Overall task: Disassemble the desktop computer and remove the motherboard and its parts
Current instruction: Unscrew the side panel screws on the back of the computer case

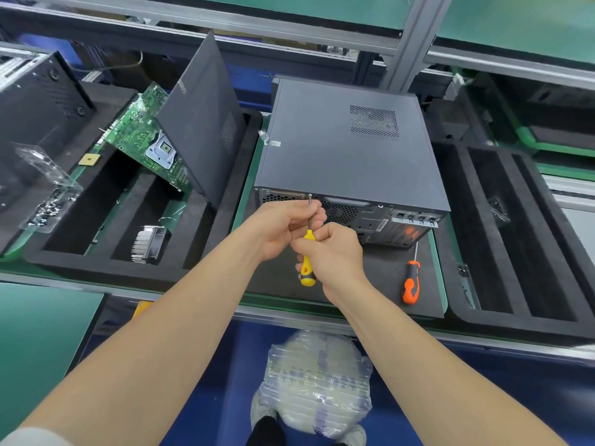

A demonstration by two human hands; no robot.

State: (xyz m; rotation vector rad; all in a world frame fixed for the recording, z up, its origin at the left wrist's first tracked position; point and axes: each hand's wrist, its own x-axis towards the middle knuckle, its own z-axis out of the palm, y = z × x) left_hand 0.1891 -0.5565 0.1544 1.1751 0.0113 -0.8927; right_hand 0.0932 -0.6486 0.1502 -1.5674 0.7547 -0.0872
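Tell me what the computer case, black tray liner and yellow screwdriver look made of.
Computer case: likely painted sheet metal, matte grey, punched vent holes.
Black tray liner: apparently foam, dull, cut slots.
Yellow screwdriver: glossy plastic handle with black, maybe rubber, bands; bare metal shaft.

Random clutter check: an air-cushion-wrapped bundle (317,381) is sitting down on the blue floor (206,397). An orange-and-black screwdriver (411,283) is lying on the dark mat (380,284), shaft pointing away. A slotted black foam tray (515,326) is sitting off to the right, and a clear plastic bag (48,201) (screws inside, I think) is resting far left.
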